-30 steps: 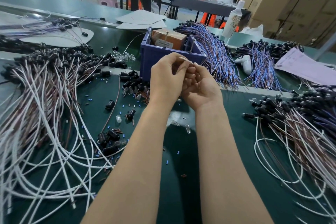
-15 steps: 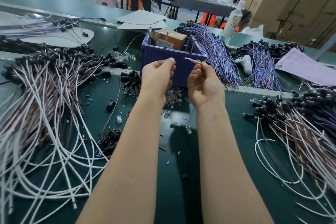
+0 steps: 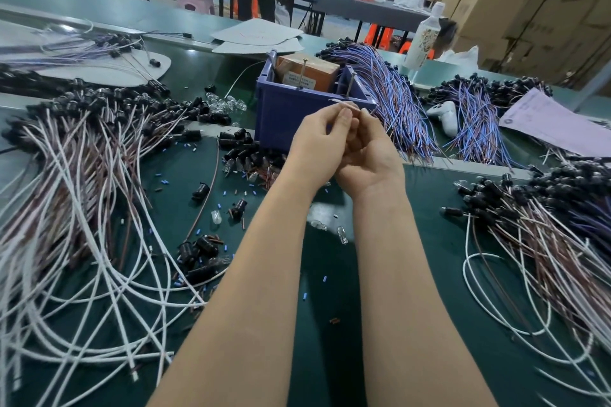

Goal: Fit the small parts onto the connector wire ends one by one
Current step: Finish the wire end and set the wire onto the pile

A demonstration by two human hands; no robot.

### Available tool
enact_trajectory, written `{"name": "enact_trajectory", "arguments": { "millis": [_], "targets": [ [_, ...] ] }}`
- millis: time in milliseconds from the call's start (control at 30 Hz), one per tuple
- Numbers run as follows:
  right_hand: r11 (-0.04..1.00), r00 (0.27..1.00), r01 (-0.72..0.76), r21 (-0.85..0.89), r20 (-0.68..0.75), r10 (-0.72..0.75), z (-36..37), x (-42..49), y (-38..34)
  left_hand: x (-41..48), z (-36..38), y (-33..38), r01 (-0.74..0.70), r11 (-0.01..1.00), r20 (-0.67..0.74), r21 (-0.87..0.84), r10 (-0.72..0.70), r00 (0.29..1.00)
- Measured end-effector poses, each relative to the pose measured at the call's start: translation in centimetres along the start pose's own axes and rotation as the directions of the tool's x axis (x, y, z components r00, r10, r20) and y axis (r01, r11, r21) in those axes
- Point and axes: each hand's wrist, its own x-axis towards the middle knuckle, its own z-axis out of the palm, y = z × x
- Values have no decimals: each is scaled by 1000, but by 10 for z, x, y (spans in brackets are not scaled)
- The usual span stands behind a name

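Fingers [image 3: 346, 117] of left hand [image 3: 316, 146] and right hand [image 3: 374, 162] pinch a thin pale-tipped wire end [image 3: 342, 104].

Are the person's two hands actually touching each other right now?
Touching. The head view shows the left hand pressed against the right hand, their curled fingers overlapping with no gap, both closed around a wire.
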Motion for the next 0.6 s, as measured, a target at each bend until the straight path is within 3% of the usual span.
{"name": "enact_trajectory", "arguments": {
  "millis": [200,333,367,433,500,567,600],
  "targets": [
    [994,998,66,-88,-4,-67,10,-3,14,3,4,3,25,987,-162,156,1,987],
    [937,994,110,-332,12,-112,16,-12,20,1,1,2,16,994,-376,111,27,926],
    [878,994,113,-466,53,-99,16,-16,17,2,-3,2,33,998,-406,52,-9,914],
    [642,983,123,-756,181,25,15,-26,3,4,-14,3,61,997,-446,-44,-74,892],
    [403,961,218,-889,268,72,16,-35,-15,9,-26,5,62,996,-452,-59,-82,888],
    [199,898,434,-879,404,-172,19,-39,-31,12,-34,8,60,998,-433,-12,-59,900],
    [76,818,525,-848,477,-322,20,-38,-36,12,-36,10,59,998,-412,22,-45,910]
  ]
}}
